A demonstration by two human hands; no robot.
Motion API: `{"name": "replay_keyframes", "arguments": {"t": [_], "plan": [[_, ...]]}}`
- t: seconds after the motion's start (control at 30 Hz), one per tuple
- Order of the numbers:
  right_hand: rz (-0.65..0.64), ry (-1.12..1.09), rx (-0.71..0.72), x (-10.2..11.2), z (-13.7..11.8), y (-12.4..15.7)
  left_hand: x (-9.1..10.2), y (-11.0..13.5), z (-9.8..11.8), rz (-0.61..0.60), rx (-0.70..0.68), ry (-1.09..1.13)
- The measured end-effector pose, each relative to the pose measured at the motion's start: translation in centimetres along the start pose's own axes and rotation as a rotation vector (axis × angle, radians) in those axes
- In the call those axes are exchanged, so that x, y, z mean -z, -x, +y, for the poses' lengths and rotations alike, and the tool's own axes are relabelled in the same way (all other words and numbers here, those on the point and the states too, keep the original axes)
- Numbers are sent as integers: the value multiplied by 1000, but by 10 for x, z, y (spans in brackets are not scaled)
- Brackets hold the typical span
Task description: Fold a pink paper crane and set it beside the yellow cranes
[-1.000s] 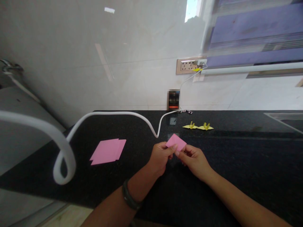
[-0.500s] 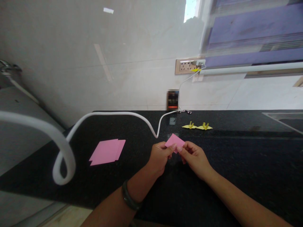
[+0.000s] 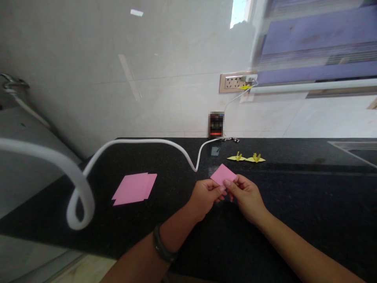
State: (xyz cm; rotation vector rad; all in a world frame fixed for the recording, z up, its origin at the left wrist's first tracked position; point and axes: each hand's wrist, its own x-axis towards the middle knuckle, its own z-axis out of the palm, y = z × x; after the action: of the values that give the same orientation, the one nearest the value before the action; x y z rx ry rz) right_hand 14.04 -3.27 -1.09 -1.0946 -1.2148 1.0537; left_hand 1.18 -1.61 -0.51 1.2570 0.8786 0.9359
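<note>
Currently I have the small pink diamond-shaped piece of paper (image 3: 222,173) between both hands, over the glossy black speckled countertop (image 3: 282,224). One corner points away, toward the wall. Right hand (image 3: 247,197): gripping the paper, thumb pressed flat on its near face, just above the near corner, index finger curled at the right-hand corner; remaining fingers bent beneath. Left hand (image 3: 205,197): index finger along the near left edge, thumb tip at the near corner, close to the right thumb. Fingers curled in; I can't make out whether they pinch the paper or merely touch it. Upper half of the diamond lies beyond the fingertips, uncovered.

Surroundings: pink paper sheets (image 3: 132,189), overlapping and slightly offset, lie well left of the hands. Two yellow folded-paper birds (image 3: 255,159) stand side by side beyond the right hand. A thick white cable (image 3: 159,141) dips to a bend near the paper's left.
</note>
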Motion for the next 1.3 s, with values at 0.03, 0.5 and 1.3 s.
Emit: {"name": "replay_keyframes", "arguments": {"t": [0.03, 0.5, 1.3], "plan": [[-5, -3, -6, 0, 1, 0, -1, 0, 0, 13, -17, -16], [5, 43, 33, 3, -2, 2, -2, 3, 3, 75, -95, -59], [-60, 42, 55, 8, -10, 0, 2, 1, -2, 27, -102, -127]]}}
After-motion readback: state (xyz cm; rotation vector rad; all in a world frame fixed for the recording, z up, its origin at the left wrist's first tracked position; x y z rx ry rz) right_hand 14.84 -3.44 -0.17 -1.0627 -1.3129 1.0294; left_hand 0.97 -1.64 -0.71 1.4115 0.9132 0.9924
